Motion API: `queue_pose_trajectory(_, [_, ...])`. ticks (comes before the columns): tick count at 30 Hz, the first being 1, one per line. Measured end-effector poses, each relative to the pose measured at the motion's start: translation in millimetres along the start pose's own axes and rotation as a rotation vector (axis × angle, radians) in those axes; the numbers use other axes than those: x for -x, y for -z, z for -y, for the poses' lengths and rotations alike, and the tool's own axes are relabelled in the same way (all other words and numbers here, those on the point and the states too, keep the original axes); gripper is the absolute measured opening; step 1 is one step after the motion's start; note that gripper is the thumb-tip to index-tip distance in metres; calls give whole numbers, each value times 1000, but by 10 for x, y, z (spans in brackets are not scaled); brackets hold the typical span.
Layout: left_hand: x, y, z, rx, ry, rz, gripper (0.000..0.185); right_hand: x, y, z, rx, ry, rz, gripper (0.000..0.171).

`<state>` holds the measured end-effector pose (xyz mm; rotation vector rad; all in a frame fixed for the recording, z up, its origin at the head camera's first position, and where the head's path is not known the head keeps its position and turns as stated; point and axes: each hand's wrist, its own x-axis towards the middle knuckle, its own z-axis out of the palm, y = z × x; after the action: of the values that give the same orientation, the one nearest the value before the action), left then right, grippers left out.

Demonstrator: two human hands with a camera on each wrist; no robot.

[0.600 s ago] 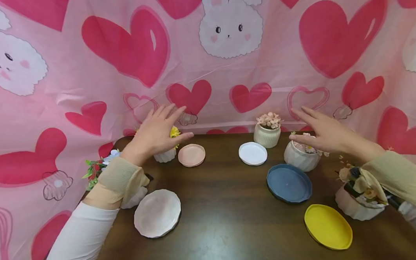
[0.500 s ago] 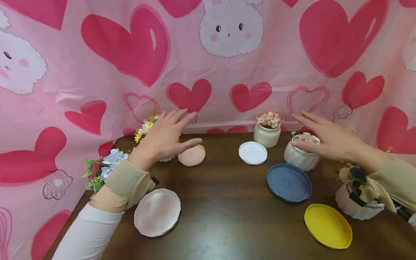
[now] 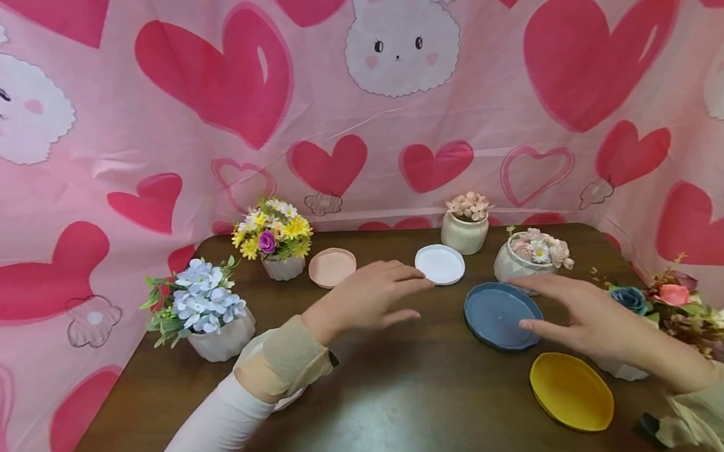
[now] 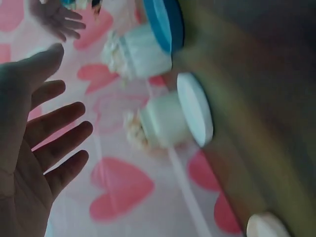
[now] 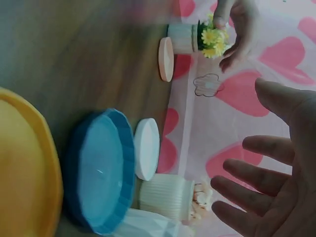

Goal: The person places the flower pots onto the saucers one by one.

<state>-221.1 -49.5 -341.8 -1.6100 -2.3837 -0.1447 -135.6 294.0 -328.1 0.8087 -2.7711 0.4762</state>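
Both hands flat, holding nothing; left hand point(image 3: 366, 297) over table point(image 3: 377, 403); right hand point(image 3: 588, 316) beside blue plate point(image 3: 496, 314)

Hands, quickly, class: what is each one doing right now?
Left hand: open, holding nothing, above the table.
Right hand: open, holding nothing, beside the blue dish.

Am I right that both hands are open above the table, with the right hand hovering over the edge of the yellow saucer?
Not quite: the head view shows the right hand over the edge of the blue saucer, not the yellow saucer. Both it and the left hand are open above the table.
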Motion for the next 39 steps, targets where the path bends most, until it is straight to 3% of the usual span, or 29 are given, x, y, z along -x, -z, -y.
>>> queue_pose_trajectory(7, [-166,-269,-306,-19,-93,82,45,257,-139,7,-42,5,-14,53])
queue_pose_trajectory(17, [-391,-543,-662,-24,-195,148,43,624,-332,-36,-144,-109,-3,44])
queue_pose_trajectory(22, [-482,-614,-742,-24,-207,164,43,819,-459,-125,-181,-235,9,36])
queue_pose_trajectory(28, [-617,-695,-877,-35,-218,201,45,1134,-540,-353,-167,-413,114,34])
queue_pose_trajectory(39, [-800,-854,-1073,-80,-259,297,51,1521,-646,-653,-132,-632,167,45])
